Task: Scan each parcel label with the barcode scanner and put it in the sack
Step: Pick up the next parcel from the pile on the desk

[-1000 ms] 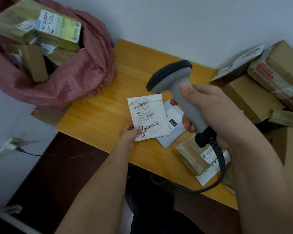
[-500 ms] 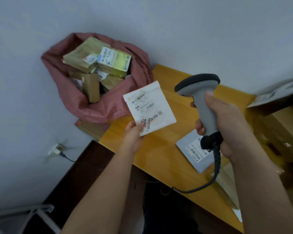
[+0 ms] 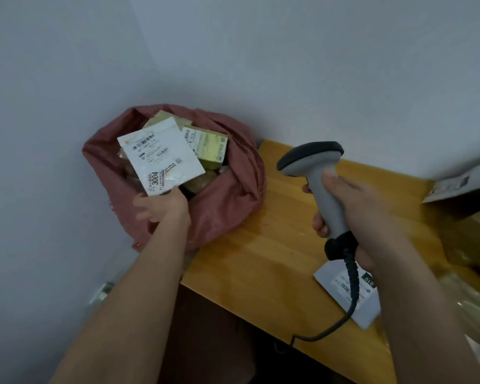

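My left hand (image 3: 161, 207) pinches the lower edge of a flat white parcel (image 3: 161, 157), label side up, over the open mouth of the dusty-red sack (image 3: 227, 195). Inside the sack lie several boxes, among them a yellow-green box (image 3: 209, 146) with a label. My right hand (image 3: 355, 212) grips the handle of the grey barcode scanner (image 3: 312, 159), its dark head pointing left above the wooden table (image 3: 261, 267). The scanner's black cable runs down off the table's front edge.
A pale grey mailer (image 3: 352, 295) with a label lies on the table under my right wrist. Cardboard boxes (image 3: 466, 195) and taped parcels crowd the table's right side. A wall stands close behind the sack and table.
My left hand lifted the white parcel off the table and carried it left, over the sack's opening. The scanner stayed in my right hand, and the view swung left.
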Action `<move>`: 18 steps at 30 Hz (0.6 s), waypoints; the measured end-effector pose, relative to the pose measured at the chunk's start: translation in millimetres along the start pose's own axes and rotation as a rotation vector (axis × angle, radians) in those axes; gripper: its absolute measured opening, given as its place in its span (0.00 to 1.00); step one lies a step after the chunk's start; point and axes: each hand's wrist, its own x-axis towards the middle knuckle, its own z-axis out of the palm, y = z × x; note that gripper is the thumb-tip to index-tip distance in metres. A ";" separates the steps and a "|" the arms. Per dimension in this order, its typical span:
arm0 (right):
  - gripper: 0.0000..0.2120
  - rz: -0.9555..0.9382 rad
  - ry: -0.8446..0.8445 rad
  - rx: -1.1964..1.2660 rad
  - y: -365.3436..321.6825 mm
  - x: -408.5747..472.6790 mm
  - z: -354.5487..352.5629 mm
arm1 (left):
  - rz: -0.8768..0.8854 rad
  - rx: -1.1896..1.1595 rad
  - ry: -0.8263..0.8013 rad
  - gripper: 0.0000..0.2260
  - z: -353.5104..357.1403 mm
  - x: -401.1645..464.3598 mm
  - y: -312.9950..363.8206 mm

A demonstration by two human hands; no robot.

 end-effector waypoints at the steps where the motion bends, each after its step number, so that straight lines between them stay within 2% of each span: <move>1: 0.16 0.006 0.028 0.014 1.3 1.9 -2.7 | 0.023 0.025 0.029 0.28 4.9 -2.1 -0.7; 4: 0.15 0.031 0.096 0.041 7.0 5.3 -15.9 | 0.098 -0.011 -0.004 0.23 19.5 -15.1 -5.7; 10: 0.18 0.064 0.243 0.058 14.3 -0.1 -58.5 | 0.266 0.020 -0.201 0.18 50.6 -49.5 -20.4; 14: 0.22 0.109 0.340 0.074 18.8 -8.3 -95.4 | 0.255 0.110 -0.272 0.15 67.8 -77.5 -30.4; 16: 0.21 0.100 0.373 0.088 20.4 -10.6 -109.0 | 0.252 0.199 -0.264 0.15 72.6 -89.3 -37.9; 18: 0.19 0.098 0.394 0.107 23.1 -12.4 -117.8 | 0.242 0.192 -0.290 0.14 76.3 -99.0 -46.2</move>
